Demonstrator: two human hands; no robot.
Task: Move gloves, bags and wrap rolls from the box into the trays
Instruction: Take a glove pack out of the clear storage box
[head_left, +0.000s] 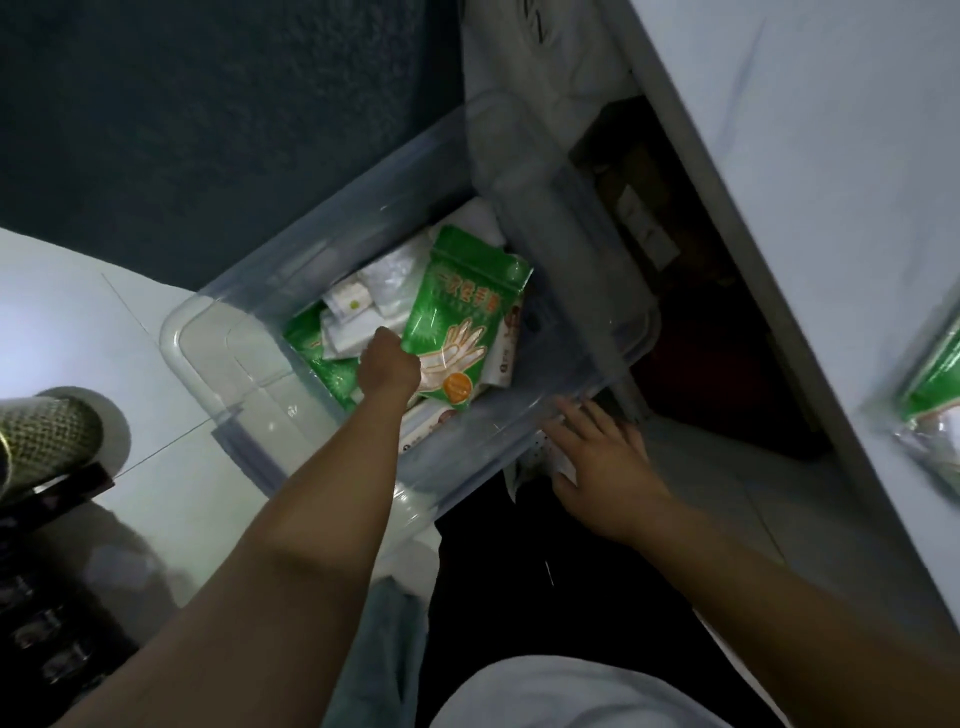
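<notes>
Pale floor (93, 322) carries my clear box (249, 364); my left hand (388, 366) grips a green glove pack (462, 322), right hand (597, 452) at four o'clock, fingers spread.

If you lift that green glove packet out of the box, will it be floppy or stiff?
Probably floppy: the green glove packet looks like a thin plastic pouch, already bending where the left hand grips its edge. It likely weighs little, since one hand tilts it up. Its glossy surface may be a bit slippery.
</notes>
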